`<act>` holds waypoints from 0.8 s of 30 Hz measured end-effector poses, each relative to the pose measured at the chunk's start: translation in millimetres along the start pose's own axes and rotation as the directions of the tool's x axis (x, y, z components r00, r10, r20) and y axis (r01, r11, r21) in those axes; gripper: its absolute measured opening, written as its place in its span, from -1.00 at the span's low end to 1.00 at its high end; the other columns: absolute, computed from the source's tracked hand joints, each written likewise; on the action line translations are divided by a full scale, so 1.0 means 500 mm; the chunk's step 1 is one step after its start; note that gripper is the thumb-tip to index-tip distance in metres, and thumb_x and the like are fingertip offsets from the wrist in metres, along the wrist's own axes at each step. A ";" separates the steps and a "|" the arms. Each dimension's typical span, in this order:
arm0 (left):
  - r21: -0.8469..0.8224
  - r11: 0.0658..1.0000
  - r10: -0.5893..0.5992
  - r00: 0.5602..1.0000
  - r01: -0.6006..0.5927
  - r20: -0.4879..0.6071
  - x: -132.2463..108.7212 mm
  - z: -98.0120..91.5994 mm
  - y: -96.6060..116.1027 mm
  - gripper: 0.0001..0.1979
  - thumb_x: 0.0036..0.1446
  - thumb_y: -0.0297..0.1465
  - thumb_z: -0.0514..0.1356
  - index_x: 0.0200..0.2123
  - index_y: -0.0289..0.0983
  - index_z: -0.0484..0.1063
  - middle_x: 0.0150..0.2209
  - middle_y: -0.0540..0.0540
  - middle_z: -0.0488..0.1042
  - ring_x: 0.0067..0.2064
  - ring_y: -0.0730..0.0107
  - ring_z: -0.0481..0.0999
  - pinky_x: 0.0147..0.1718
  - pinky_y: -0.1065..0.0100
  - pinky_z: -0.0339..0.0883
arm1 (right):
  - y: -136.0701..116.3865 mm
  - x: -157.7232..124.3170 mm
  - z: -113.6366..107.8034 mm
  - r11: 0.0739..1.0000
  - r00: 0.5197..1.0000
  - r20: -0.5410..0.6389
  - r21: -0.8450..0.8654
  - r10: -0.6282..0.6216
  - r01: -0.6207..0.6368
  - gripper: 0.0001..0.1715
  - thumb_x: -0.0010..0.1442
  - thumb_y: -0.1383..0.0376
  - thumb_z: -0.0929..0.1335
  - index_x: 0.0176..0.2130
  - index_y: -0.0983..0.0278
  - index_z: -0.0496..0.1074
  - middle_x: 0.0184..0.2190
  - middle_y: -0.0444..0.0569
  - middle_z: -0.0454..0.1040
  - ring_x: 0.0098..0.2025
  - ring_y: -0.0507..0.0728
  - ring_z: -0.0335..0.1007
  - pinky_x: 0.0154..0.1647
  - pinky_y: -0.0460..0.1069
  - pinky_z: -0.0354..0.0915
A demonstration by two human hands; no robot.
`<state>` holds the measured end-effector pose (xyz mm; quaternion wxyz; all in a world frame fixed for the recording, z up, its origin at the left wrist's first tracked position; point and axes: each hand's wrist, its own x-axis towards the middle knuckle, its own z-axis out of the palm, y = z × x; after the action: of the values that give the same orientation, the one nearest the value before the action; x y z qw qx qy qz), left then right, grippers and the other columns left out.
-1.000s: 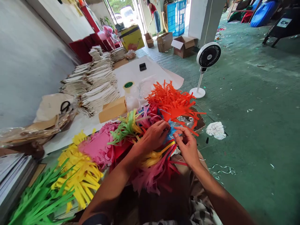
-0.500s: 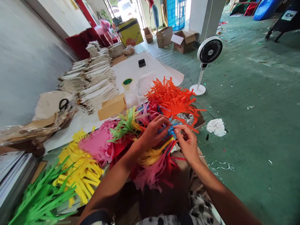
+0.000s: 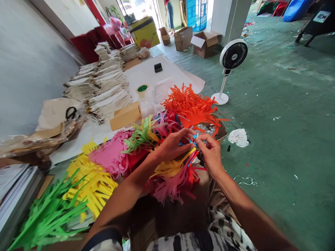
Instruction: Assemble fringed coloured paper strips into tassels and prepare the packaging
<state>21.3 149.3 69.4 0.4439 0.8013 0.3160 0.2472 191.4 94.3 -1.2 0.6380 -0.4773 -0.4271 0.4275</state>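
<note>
Above my lap, my left hand (image 3: 176,143) and my right hand (image 3: 211,150) meet with fingers bent and pinched around a strip of blue fringed paper (image 3: 194,136). The fingers partly cover the strip. Below them hangs a bundle of fringed paper strips, with yellow fringe (image 3: 170,168) above pink fringe (image 3: 170,186) and some red. To the left of my left hand lies green and yellow fringed paper (image 3: 138,135). Orange fringed paper (image 3: 192,106) is heaped just beyond both hands.
Pink (image 3: 107,157), yellow (image 3: 91,184) and green fringed paper (image 3: 52,212) lie at the left. Stacked white paper bundles (image 3: 110,99) stand by the wall. A white fan (image 3: 233,55), cardboard boxes (image 3: 205,44) and crumpled white paper (image 3: 238,137) are on the floor. Someone's legs (image 3: 170,15) show near the doorway.
My hands have come closer together at the blue paper, the left moving slightly right. The view has shifted a little, and the bundle below hangs slightly differently.
</note>
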 end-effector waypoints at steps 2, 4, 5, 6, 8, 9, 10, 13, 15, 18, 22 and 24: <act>0.075 0.996 -0.047 0.999 0.048 -0.003 -0.009 -0.004 0.000 -0.68 0.27 -0.24 0.34 0.02 -0.26 0.56 -0.12 -0.10 0.64 -0.15 0.34 0.60 -0.08 0.35 0.45 | -0.001 -0.001 -0.002 0.998 0.999 -0.001 0.044 0.052 -0.052 -0.75 0.27 0.07 0.47 -0.29 0.18 0.53 -0.38 -0.17 0.41 -0.47 0.00 0.19 -0.51 -0.07 0.09; 0.087 0.991 -0.094 0.995 0.097 -0.038 -0.014 -0.008 0.002 -0.72 0.27 -0.24 0.33 -0.04 -0.27 0.62 -0.13 -0.09 0.67 -0.16 0.34 0.61 -0.08 0.34 0.44 | -0.001 -0.001 -0.004 0.992 0.996 -0.006 0.081 0.094 -0.093 -0.73 0.24 0.06 0.49 -0.30 0.19 0.51 -0.43 -0.20 0.38 -0.53 -0.03 0.10 -0.56 -0.08 0.03; 0.074 0.990 -0.116 0.991 0.121 -0.065 -0.016 -0.010 0.004 -0.73 0.27 -0.24 0.34 -0.05 -0.26 0.64 -0.14 -0.09 0.68 -0.18 0.34 0.61 -0.09 0.34 0.44 | -0.002 -0.001 -0.006 0.989 0.994 -0.008 0.100 0.112 -0.110 -0.72 0.22 0.05 0.50 -0.30 0.19 0.51 -0.44 -0.21 0.38 -0.54 -0.03 0.09 -0.57 -0.09 0.02; 0.062 0.988 -0.138 0.986 0.144 -0.091 -0.017 -0.012 0.007 -0.74 0.25 -0.25 0.35 -0.07 -0.26 0.65 -0.15 -0.08 0.69 -0.20 0.35 0.61 -0.11 0.35 0.43 | -0.004 -0.001 -0.007 0.985 0.992 -0.012 0.118 0.128 -0.126 -0.71 0.21 0.05 0.50 -0.30 0.19 0.50 -0.44 -0.20 0.39 -0.55 -0.03 0.08 -0.58 -0.09 0.00; 0.058 0.982 -0.171 0.976 0.181 -0.138 -0.019 -0.012 0.015 -0.76 0.21 -0.26 0.38 -0.11 -0.26 0.66 -0.19 -0.07 0.70 -0.24 0.36 0.61 -0.19 0.37 0.42 | -0.009 -0.001 -0.008 0.975 0.987 -0.015 0.155 0.162 -0.157 -0.70 0.19 0.03 0.50 -0.29 0.19 0.49 -0.41 -0.19 0.46 -0.57 -0.04 0.03 -0.62 -0.09 -0.03; 0.072 0.978 -0.183 0.969 0.197 -0.164 -0.022 -0.011 0.021 -0.77 0.20 -0.27 0.38 -0.13 -0.26 0.66 -0.21 -0.06 0.70 -0.27 0.36 0.60 -0.24 0.39 0.40 | -0.013 -0.001 -0.008 0.970 0.984 -0.014 0.173 0.177 -0.172 -0.69 0.19 0.03 0.49 -0.28 0.19 0.48 -0.38 -0.18 0.50 -0.59 -0.05 0.00 -0.63 -0.09 -0.05; 0.107 0.972 -0.189 0.964 0.211 -0.189 -0.026 -0.007 0.028 -0.79 0.20 -0.27 0.38 -0.14 -0.25 0.66 -0.25 -0.06 0.69 -0.31 0.37 0.59 -0.29 0.40 0.38 | -0.017 -0.001 -0.009 0.964 0.982 -0.013 0.191 0.191 -0.185 -0.68 0.18 0.02 0.49 -0.28 0.19 0.45 -0.35 -0.16 0.54 -0.60 -0.05 -0.02 -0.64 -0.09 -0.06; 0.352 0.904 -0.171 0.959 0.243 -0.224 -0.052 0.012 0.052 -0.84 0.25 -0.26 0.35 -0.16 -0.19 0.65 -0.32 -0.04 0.68 -0.37 0.35 0.58 -0.36 0.39 0.29 | -0.028 0.003 -0.010 0.948 0.976 -0.009 0.242 0.217 -0.209 -0.66 0.17 0.02 0.47 -0.29 0.18 0.36 -0.29 -0.12 0.61 -0.61 -0.06 -0.07 -0.64 -0.09 -0.05; 0.547 0.796 -0.169 0.963 0.258 -0.209 -0.079 0.026 0.067 -0.82 0.31 -0.20 0.31 -0.18 -0.16 0.63 -0.34 -0.05 0.67 -0.37 0.31 0.59 -0.40 0.37 0.19 | -0.030 0.006 -0.011 0.938 0.974 -0.006 0.268 0.228 -0.218 -0.65 0.17 0.02 0.46 -0.30 0.17 0.32 -0.33 -0.12 0.61 -0.62 -0.06 -0.07 -0.65 -0.10 -0.04; 0.683 0.661 -0.257 0.949 0.311 -0.183 -0.130 0.029 0.083 -0.74 0.38 -0.14 0.23 -0.24 -0.17 0.59 -0.41 -0.06 0.63 -0.41 0.29 0.57 -0.46 0.35 0.03 | -0.025 0.009 -0.012 0.932 0.972 0.002 0.284 0.235 -0.226 -0.65 0.16 0.04 0.47 -0.31 0.17 0.31 -0.42 -0.17 0.55 -0.63 -0.06 -0.03 -0.65 -0.11 0.00; 0.717 0.602 -0.438 0.896 0.352 -0.073 -0.191 -0.032 0.106 -0.69 0.37 -0.13 0.24 -0.36 -0.17 0.58 -0.50 -0.02 0.57 -0.48 0.35 0.52 -0.48 0.33 -0.02 | -0.009 0.000 -0.003 0.944 0.977 -0.005 0.260 0.212 -0.204 -0.67 0.21 0.04 0.47 -0.26 0.17 0.36 -0.41 -0.18 0.51 -0.56 -0.02 0.23 -0.56 -0.10 0.17; 0.744 0.578 -0.442 0.895 0.334 -0.058 -0.197 -0.077 0.119 -0.63 0.35 -0.05 0.24 -0.39 -0.16 0.62 -0.47 -0.03 0.59 -0.44 0.33 0.53 -0.46 0.33 0.03 | -0.002 -0.007 0.008 0.958 0.983 -0.029 0.230 0.181 -0.170 -0.69 0.25 0.04 0.46 -0.25 0.18 0.38 -0.39 -0.17 0.51 -0.46 0.02 0.34 -0.46 -0.07 0.27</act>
<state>-54.6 75.0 128.4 0.1449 0.8364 0.5253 -0.0593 186.8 91.7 0.2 0.6581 -0.4480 -0.3156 0.5163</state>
